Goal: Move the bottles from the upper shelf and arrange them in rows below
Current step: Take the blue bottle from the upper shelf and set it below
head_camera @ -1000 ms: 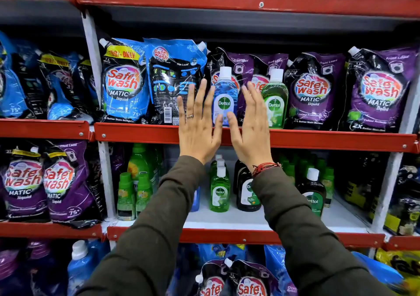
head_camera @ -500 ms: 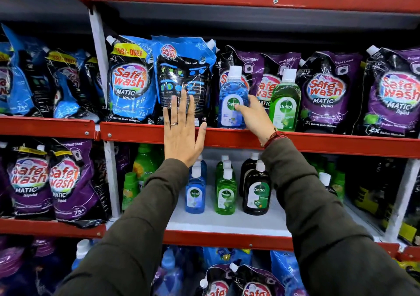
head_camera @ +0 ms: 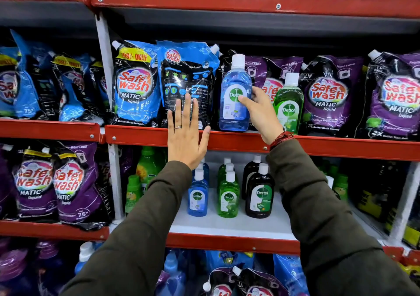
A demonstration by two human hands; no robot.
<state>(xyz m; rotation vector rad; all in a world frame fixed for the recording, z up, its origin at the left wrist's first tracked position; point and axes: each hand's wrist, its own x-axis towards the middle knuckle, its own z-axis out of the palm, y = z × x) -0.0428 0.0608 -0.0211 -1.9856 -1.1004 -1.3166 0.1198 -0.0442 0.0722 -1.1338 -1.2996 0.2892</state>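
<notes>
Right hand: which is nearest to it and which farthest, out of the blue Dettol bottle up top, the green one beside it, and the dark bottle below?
1. Blue Dettol bottle, touched by the right hand.
2. Green Dettol bottle, just right.
3. Dark Dettol bottle, lower shelf.

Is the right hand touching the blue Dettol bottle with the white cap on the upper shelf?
Touching. The head view shows the right hand with its thumb pressed on the label of the blue Dettol bottle and its fingers on the bottle's side.
</notes>
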